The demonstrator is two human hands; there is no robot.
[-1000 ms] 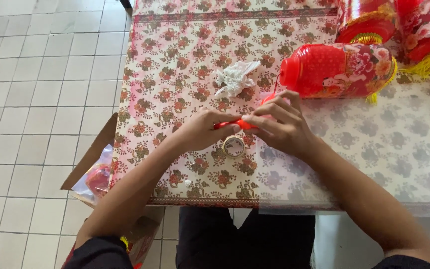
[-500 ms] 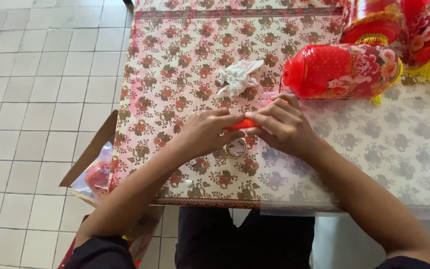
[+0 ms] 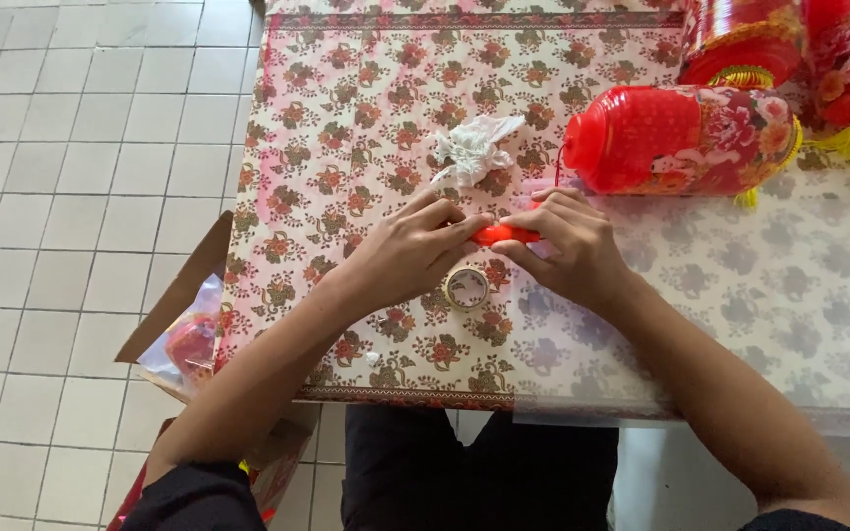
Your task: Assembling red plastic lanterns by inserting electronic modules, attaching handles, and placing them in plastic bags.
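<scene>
My left hand [image 3: 407,251] and my right hand [image 3: 563,246] meet over a table covered with a floral cloth [image 3: 366,108]. Both pinch a small orange-red piece [image 3: 506,235] between their fingertips. Just below the hands lies a roll of clear tape [image 3: 466,288] flat on the cloth. A crumpled white plastic scrap [image 3: 472,147] lies a little beyond my left hand. A red lantern with flower print [image 3: 681,138] lies on its side just beyond my right hand.
More red lanterns with yellow tassels [image 3: 819,59] crowd the far right corner. An open cardboard box [image 3: 184,334] with a plastic bag and red items stands on the tiled floor [image 3: 71,197] at the table's left edge.
Both hands stay together on the orange-red piece, shifting slightly toward the lantern; the tape roll now shows more fully below them.
</scene>
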